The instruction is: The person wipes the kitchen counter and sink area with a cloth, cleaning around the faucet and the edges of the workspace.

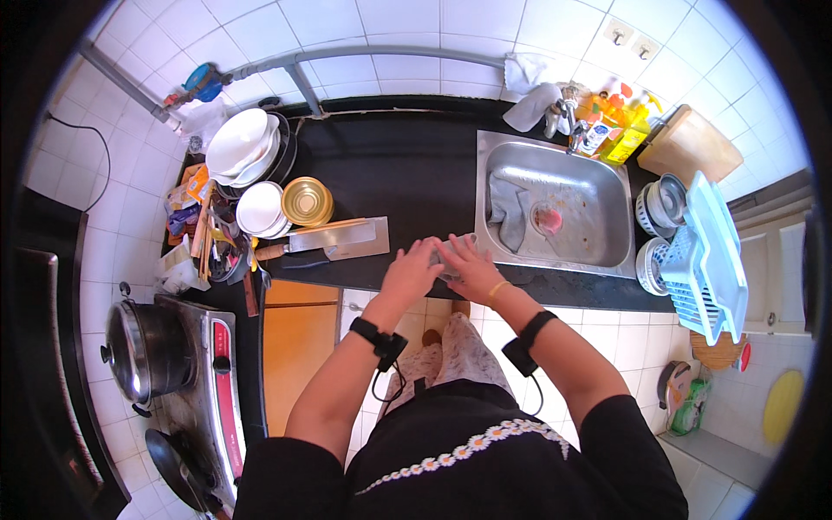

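Note:
Both hands rest on a clear, colourless container point(447, 259) at the front of the black countertop point(403, 169), just left of the sink. My left hand point(411, 272) touches its left side, and my right hand point(470, 270) lies over its right side with fingers spread. What the container holds is hidden by the fingers. Left of my hands, a cleaver point(335, 237) with a wooden handle lies over another wide blade point(374, 240). A black-handled knife point(305, 263) is beside them. A grey cloth point(509, 211) and a pinkish item point(549, 221) are in the steel sink point(483, 195).
White plates point(237, 140), small white dishes point(259, 208) and gold-coloured bowls point(307, 201) are stacked at left. A lidded pot point(146, 351) stands on the gas stove point(195, 318). Soap bottles point(621, 133), a cutting board point(692, 146) and a blue dish rack point(712, 260) stand at right.

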A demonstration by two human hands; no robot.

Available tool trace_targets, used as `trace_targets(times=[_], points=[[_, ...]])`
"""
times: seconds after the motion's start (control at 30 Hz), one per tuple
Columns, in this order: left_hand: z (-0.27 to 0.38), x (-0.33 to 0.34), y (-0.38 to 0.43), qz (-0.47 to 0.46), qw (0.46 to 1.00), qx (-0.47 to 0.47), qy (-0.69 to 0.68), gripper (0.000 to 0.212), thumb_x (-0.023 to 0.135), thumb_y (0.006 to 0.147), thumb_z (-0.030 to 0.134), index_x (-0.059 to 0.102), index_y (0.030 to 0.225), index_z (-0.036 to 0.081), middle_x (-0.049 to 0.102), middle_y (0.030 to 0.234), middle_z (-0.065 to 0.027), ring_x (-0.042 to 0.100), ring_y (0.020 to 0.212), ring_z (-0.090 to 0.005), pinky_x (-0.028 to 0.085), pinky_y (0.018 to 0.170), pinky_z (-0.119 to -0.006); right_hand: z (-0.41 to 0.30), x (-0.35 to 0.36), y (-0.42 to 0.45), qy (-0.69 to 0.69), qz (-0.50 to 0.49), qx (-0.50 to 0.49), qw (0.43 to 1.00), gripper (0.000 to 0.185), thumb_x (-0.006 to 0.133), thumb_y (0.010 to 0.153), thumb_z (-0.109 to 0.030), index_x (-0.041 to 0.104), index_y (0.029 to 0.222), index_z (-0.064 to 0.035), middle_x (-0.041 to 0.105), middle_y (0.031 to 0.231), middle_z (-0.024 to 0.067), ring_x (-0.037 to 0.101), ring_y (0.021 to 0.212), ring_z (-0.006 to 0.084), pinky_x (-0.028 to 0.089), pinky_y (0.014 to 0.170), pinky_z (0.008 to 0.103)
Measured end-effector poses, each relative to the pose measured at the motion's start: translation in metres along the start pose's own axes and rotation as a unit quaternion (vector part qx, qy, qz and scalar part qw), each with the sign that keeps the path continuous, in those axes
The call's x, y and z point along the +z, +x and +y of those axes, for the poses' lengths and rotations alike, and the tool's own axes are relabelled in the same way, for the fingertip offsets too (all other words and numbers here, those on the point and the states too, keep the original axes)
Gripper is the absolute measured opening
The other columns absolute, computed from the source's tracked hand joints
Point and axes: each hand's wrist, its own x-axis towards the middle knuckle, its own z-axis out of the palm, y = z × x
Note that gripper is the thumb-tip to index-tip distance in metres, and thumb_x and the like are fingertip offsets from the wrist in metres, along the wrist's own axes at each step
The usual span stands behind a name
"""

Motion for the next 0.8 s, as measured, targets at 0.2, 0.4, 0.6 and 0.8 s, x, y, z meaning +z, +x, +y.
trace_targets(times=[0.2, 0.4, 0.6, 0.8], points=[[-0.014, -0.006, -0.040, 0.047, 0.995, -0.074, -0.047, 0.055, 0.059, 0.091, 0.027, 0.041, 0.141, 0.010, 0.053, 0.133, -0.0221, 0.052, 0.120, -0.0393, 0.037, 0.108, -0.048, 0.008, 0.030, 0.016, -0.155, -0.025, -0.014, 0.988, 0.072, 0.066, 0.084, -0.017, 0.035, 0.145, -0.0390, 0.024, 0.158, 0.0029, 0.026, 0.142, 0.0329, 0.030, 0.105, 0.0666], [-0.005, -0.009, -0.042, 0.051, 0.993, -0.077, -0.074, 0.048, 0.058, 0.092, 0.021, 0.047, 0.136, 0.008, 0.066, 0.117, -0.0156, 0.061, 0.108, -0.0356, 0.046, 0.098, -0.043, 0.070, 0.034, 0.002, -0.099, 0.074, -0.128, 0.984, 0.061, 0.061, 0.076, -0.002, 0.059, 0.128, -0.0338, 0.042, 0.148, -0.0004, 0.041, 0.133, 0.0308, 0.036, 0.107, 0.0524], [0.015, 0.015, -0.007, 0.060, 0.993, -0.039, -0.097, 0.044, 0.060, 0.091, 0.020, 0.050, 0.132, 0.008, 0.069, 0.109, -0.0135, 0.063, 0.101, -0.0352, 0.047, 0.095, -0.043, 0.152, -0.008, -0.069, -0.095, 0.075, -0.090, 0.989, 0.065, 0.057, 0.071, 0.007, 0.065, 0.123, -0.0300, 0.046, 0.146, 0.0025, 0.047, 0.127, 0.0342, 0.038, 0.107, 0.0402], [0.045, 0.019, 0.018, 0.043, 0.994, -0.018, -0.101, 0.043, 0.060, 0.091, 0.019, 0.051, 0.132, 0.009, 0.069, 0.109, -0.0132, 0.064, 0.100, -0.0349, 0.048, 0.095, -0.043, 0.206, -0.054, -0.121, -0.076, 0.016, 0.024, 0.997, 0.068, 0.053, 0.069, 0.011, 0.066, 0.123, -0.0276, 0.050, 0.143, 0.0083, 0.049, 0.123, 0.0370, 0.039, 0.107, 0.0412]])
